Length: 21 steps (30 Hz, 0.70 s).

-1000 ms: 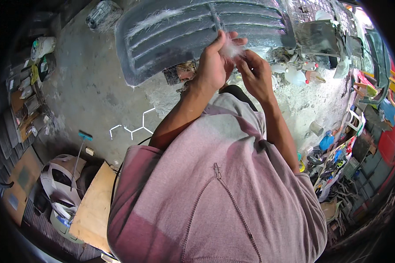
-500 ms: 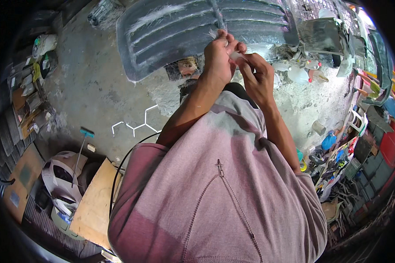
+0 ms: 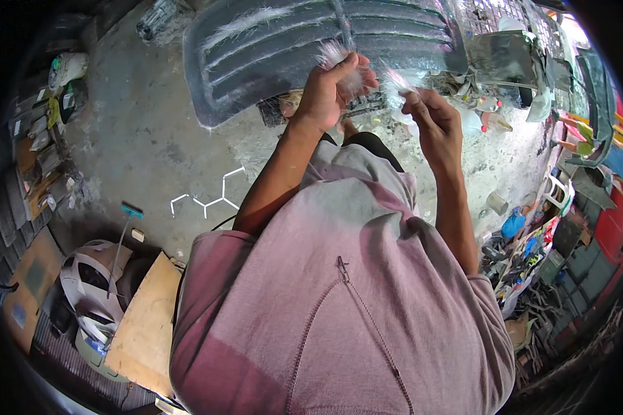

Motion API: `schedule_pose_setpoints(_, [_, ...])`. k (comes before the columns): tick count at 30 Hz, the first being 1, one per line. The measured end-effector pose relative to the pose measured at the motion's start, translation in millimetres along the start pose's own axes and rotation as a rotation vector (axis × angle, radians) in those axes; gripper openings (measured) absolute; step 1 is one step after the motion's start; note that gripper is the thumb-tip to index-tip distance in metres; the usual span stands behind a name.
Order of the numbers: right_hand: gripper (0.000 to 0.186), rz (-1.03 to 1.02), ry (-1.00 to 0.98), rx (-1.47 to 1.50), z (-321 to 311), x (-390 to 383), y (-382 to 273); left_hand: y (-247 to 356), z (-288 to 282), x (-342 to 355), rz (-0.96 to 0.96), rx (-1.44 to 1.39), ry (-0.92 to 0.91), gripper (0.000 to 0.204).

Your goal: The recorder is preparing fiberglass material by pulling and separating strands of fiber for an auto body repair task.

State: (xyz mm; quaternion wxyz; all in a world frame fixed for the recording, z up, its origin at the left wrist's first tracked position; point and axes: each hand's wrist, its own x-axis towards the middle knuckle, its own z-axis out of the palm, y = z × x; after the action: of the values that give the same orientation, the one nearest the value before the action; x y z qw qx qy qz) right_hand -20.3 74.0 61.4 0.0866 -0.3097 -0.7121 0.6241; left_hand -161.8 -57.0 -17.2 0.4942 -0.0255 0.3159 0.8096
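Observation:
My left hand [image 3: 322, 97] holds a loose bunch of white, wispy fibres [image 3: 331, 52] that poke out past thumb and fingertips. To its right, my right hand [image 3: 436, 121] pinches a smaller white tuft [image 3: 396, 80] between thumb and forefinger, apart from the left bunch. Just beyond both hands lies a large dark grey ribbed panel [image 3: 235, 86] with a raised centre bar and white fibres strewn along its upper left ribs.
Grey concrete floor [image 3: 131, 117] surrounds me. A squeegee [image 3: 131, 210], pale moulded parts [image 3: 93, 277] and a wooden board [image 3: 138, 318] stand lower left. Translucent plastic jugs [image 3: 472, 119], sheet pieces [image 3: 505, 59] and piled clutter [image 3: 547, 270] line the right.
My hands were close together over one bunch; now they have separated, the right moving rightward with a tuft pulled away, the left slightly leftward with the rest.

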Motion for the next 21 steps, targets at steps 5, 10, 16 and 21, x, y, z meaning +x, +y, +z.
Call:
schedule_pose_setpoints(5, [0.023, -0.103, 0.106, 0.1, 26, 6, -13, -6, 8, -4, 0.071, -0.045, -0.07, 0.03])
schedule_pose_setpoints(10, [0.013, -0.506, 0.335, -0.276, 57, 21, -3, -3, 10, -8, 0.175, -0.083, -0.327, 0.04])
schedule_pose_setpoints(16, [0.03, -0.527, 0.257, -0.751, 61, 18, 7, 2, 13, -10, -0.03, 0.042, 0.111, 0.023])
schedule_pose_setpoints(21, [0.036, -0.213, 0.14, -0.274, 38, 15, -4, 6, 1, -2, 0.087, -0.111, 0.138, 0.026])
